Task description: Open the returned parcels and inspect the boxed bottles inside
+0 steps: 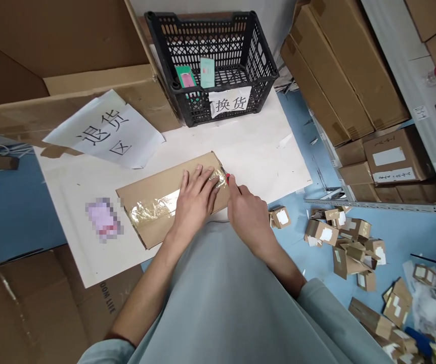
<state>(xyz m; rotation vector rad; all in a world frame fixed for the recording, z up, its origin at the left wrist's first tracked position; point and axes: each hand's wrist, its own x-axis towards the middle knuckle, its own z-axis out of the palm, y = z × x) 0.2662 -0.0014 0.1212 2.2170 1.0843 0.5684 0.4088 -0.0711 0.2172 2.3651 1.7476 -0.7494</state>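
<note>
A long, flat cardboard box (155, 189) with clear tape along its top lies at a slant on the white table. My left hand (195, 197) rests flat on the taped top, fingers stretched out. In my closed right hand (249, 215) is a box cutter (228, 176), of which only a bit of red and a dark tip show. Its tip is at the right end of the box, by the tape edge; whether it cuts in, I cannot make out. A pixelated pinkish-purple item (104, 220) lies left of the box.
A black plastic crate (187, 108) with small packages stands at the back. Beside it, a large open carton (127, 83) carries a handwritten paper sign (104, 131). Shelves with cartons (354, 71) line the right. Opened small boxes (349, 237) litter the blue floor.
</note>
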